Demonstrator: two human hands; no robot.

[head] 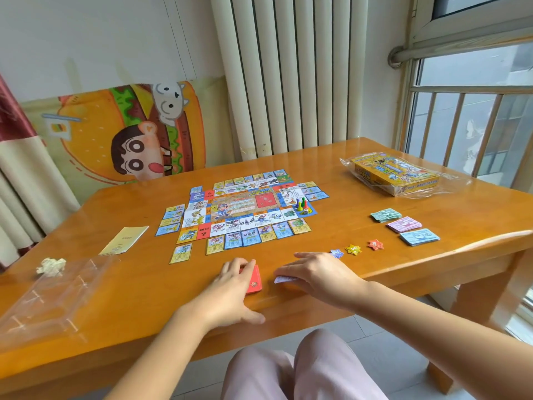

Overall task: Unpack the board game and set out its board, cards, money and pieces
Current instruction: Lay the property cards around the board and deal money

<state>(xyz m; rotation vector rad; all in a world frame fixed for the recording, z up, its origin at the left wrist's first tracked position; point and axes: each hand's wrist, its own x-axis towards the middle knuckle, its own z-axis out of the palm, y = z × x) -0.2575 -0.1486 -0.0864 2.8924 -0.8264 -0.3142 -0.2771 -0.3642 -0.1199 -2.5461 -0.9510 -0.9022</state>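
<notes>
Left hand (230, 287) on red cards (254, 280) (stacked)

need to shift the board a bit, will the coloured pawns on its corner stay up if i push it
The pawns look tall and narrow-based, so a jolt would likely tip them. They stand bunched, so one may knock others. The board looks like thin creased paper and may buckle rather than slide.

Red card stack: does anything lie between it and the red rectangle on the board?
Yes: a row of small cards lies flat along the near edge of the board, between the red card stack and that rectangle.
</notes>
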